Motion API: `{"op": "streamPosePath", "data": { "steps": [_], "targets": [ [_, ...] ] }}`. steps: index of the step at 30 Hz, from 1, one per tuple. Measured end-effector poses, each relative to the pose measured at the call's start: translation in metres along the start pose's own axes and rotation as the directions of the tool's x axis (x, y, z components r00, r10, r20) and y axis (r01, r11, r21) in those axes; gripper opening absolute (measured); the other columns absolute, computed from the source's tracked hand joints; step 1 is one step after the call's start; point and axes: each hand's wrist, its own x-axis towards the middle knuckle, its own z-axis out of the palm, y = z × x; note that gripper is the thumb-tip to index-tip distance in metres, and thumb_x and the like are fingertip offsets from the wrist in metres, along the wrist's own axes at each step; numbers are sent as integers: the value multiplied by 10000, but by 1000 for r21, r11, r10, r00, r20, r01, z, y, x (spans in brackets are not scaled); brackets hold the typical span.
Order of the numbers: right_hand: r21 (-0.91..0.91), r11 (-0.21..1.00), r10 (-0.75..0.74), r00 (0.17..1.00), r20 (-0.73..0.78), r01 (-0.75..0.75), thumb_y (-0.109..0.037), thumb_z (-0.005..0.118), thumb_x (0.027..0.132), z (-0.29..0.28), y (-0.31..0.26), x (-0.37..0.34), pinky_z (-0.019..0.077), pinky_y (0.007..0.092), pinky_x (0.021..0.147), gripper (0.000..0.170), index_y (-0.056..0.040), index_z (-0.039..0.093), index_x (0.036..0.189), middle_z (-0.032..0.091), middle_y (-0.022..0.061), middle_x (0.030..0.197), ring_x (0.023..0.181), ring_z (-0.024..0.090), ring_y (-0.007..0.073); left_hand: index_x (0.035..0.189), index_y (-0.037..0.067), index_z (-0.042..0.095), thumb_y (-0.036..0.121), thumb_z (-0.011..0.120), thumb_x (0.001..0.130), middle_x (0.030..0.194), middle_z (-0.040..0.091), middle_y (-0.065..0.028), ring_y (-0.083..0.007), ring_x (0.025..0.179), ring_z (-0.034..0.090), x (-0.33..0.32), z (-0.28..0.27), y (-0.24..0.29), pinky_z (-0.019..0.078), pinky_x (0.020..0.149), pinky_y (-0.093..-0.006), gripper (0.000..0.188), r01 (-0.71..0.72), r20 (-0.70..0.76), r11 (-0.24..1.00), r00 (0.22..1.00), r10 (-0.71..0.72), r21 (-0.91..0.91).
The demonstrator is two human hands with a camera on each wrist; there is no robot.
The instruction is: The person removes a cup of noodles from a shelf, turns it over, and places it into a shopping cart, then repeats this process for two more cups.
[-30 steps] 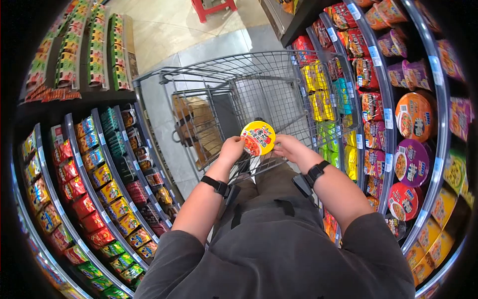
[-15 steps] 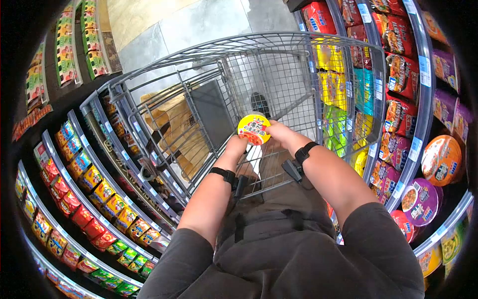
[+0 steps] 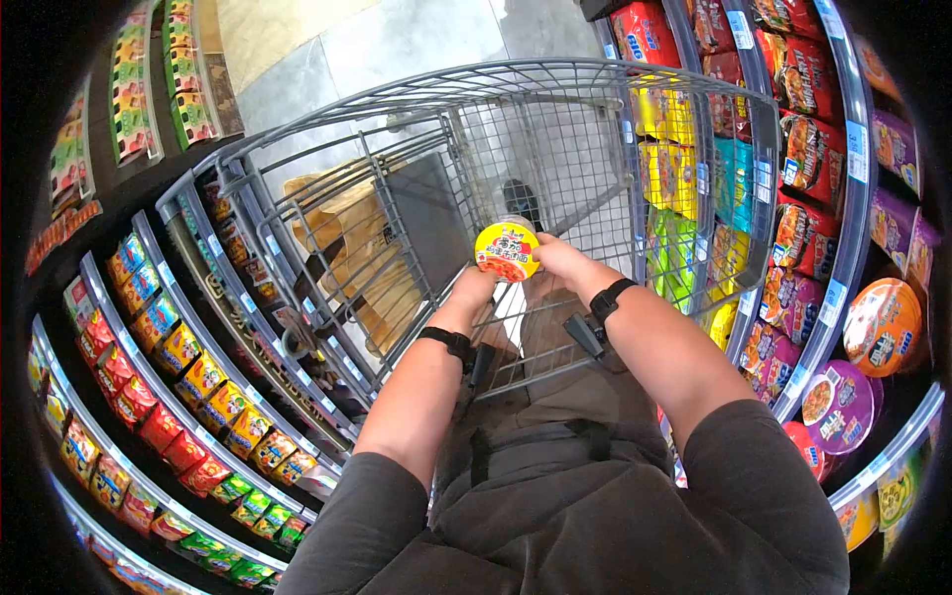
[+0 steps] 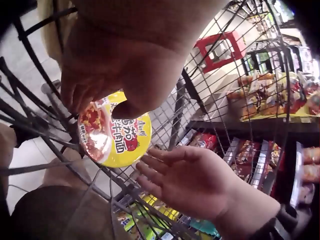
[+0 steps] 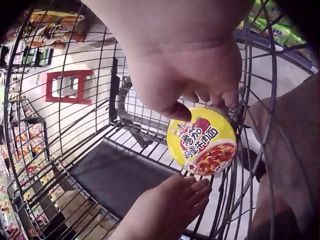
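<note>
A round instant noodle cup (image 3: 508, 252) with a yellow lid is held over the shopping cart, its lid facing up toward me. My left hand (image 3: 474, 297) grips its near left side; in the left wrist view that hand's thumb lies over the lid. My right hand (image 3: 563, 266) holds the opposite side, its thumb at the lid's edge in the right wrist view. In the left wrist view the fingers (image 4: 152, 170) of the right hand reach the rim. The hands largely hide the cup's wall.
The wire shopping cart (image 3: 496, 74) surrounds both hands, with a grey panel (image 3: 424, 203) and a brown paper bag (image 3: 347, 258) at its left. Noodle packets (image 3: 669, 178) and noodle bowls (image 3: 841, 405) fill shelves on the right. Snack packets (image 3: 203, 375) line the left shelves.
The head view has shifted, so the cart and paper bag look larger and nearer. Both hands have stayed on the noodle cup, which has barely moved over the last half second.
</note>
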Motion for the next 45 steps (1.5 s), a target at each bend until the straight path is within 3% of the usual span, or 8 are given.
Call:
{"op": "streamPosePath", "data": {
  "steps": [3, 6, 7, 15, 22, 26, 31, 45],
  "targets": [
    [45, 997, -55, 995, -84, 59, -102, 568, 909, 0, -4, -16, 509, 470, 939, 462, 31, 545, 1351, 642, 213, 1256, 1141, 637, 332, 1217, -23, 702, 301, 604, 921, 1148, 722, -253, -366, 1097, 695, -26, -22, 25, 516, 969, -426, 450, -92, 107, 974, 992, 71, 207],
    [-32, 988, -152, 940, -305, 149, -105, 583, 885, 9, -16, -55, 499, 513, 897, 434, 15, 583, 1302, 668, 166, 1163, 1144, 613, 287, 1222, -33, 698, 304, 604, 925, 1163, 716, -261, -374, 1123, 686, -56, -44, 42, 515, 987, -414, 459, -240, 61, 931, 971, 232, 275],
    [-121, 990, -86, 988, -128, 70, -148, 576, 912, -6, -23, -59, 290, 459, 1184, 629, 2, 438, 1507, 521, 165, 1475, 1445, 411, 285, 1268, -43, 667, 285, 604, 928, 1194, 707, -263, -375, 1144, 679, -66, -52, 46, 514, 1004, -398, 476, -282, 60, 910, 959, 277, 304],
    [78, 927, -351, 921, -167, 367, -149, 476, 1010, -5, -6, -190, 436, 410, 1122, 500, 18, 454, 1481, 533, 194, 1492, 1343, 553, 279, 1353, -29, 592, 195, 621, 936, 1189, 701, -257, -369, 1145, 679, -211, -128, 52, 532, 982, -423, 474, -622, -105, 734, 739, 665, 273],
    [53, 800, -552, 768, -324, 598, -154, 481, 1015, 11, 70, -310, 503, 372, 1010, 462, -1, 484, 1450, 640, 161, 1368, 1220, 638, 242, 1409, -30, 546, 130, 614, 981, 1265, 689, -222, -277, 1179, 675, -298, -172, 5, 535, 992, -371, 461, -805, -47, 575, 575, 817, 147],
    [169, 684, -588, 673, -449, 710, -131, 486, 1010, 16, 138, -355, 508, 368, 989, 427, -9, 520, 1418, 654, 153, 1337, 1200, 650, 236, 1413, -10, 535, 105, 578, 1003, 1254, 691, -143, -194, 1080, 677, -325, -180, -7, 543, 911, -323, 428, -808, 3, 575, 580, 814, 132],
    [229, 562, -579, 576, -577, 795, -119, 484, 1018, 42, 212, -401, 518, 367, 985, 398, -8, 546, 1396, 665, 149, 1304, 1191, 656, 237, 1392, 16, 562, 86, 584, 1001, 1215, 704, -130, -169, 1038, 671, -319, -167, 3, 535, 894, -315, 398, -823, 75, 556, 566, 821, 113],
    [147, 330, -417, 284, -864, 932, -83, 465, 984, 71, 378, -497, 510, 378, 1000, 424, -10, 552, 1393, 668, 155, 1314, 1206, 649, 259, 1386, 5, 562, 71, 593, 1004, 1221, 703, -148, -195, 1074, 674, -404, -37, 92, 521, 920, -309, 389, -962, 445, 191, 260, 857, 194]
  ]
}}
